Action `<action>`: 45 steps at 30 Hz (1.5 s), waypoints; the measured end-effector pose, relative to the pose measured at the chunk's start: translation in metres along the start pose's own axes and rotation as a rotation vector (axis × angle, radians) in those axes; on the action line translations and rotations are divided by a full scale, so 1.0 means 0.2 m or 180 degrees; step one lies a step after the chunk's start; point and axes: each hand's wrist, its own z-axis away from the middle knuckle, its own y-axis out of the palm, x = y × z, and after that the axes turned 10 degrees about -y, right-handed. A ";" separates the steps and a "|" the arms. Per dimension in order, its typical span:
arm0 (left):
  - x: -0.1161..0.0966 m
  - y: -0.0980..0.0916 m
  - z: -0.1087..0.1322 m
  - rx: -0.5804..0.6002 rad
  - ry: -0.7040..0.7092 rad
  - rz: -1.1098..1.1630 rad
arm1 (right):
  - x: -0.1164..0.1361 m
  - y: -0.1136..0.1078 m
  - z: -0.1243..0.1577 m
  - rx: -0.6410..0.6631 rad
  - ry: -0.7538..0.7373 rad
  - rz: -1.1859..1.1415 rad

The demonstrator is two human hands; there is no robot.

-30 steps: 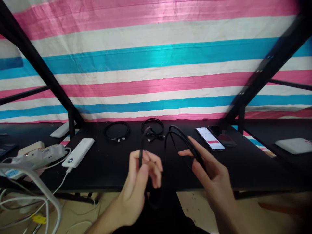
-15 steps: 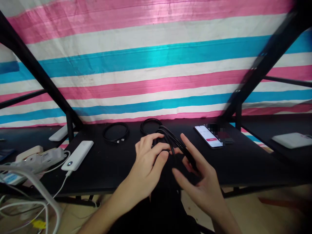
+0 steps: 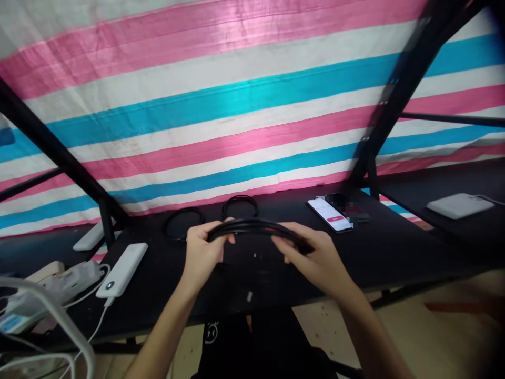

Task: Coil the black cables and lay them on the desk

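A coiled black cable is stretched between my two hands above the table, its strands bunched into an arch. My left hand grips the coil's left end, fingers wrapped round it. At the other end, my right hand is closed on the same coil, with the thumb underneath. Behind the hands lie two more black cable coils on the table, one at the left and one near the middle. Part of each is hidden by the held coil or my left hand. Below the arch, small pale pieces show, perhaps the cable's plugs.
The black table carries a lit phone at the right and a white power bank with a plugged-in cable at the left. A white power strip with loose cords sits farther left. Black frame posts flank a striped sheet.
Both hands have closed round the coil and spread apart, drawing it into a wide arch. Earlier the right hand was half open and the left fingers worked at the strands. The view has tilted.
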 end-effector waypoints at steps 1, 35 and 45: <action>0.00 -0.01 0.00 -0.0125 -0.0112 0.0426 | -0.03 0.01 0.00 -0.0087 0.0201 -0.0209; 0.26 0.21 0.08 -0.0433 -0.1336 0.1970 | -0.13 0.31 0.10 -0.1134 0.1010 -0.3759; 0.22 0.05 0.11 -0.0031 -0.1112 0.1355 | -0.19 0.09 0.13 -0.0962 0.1849 -0.3062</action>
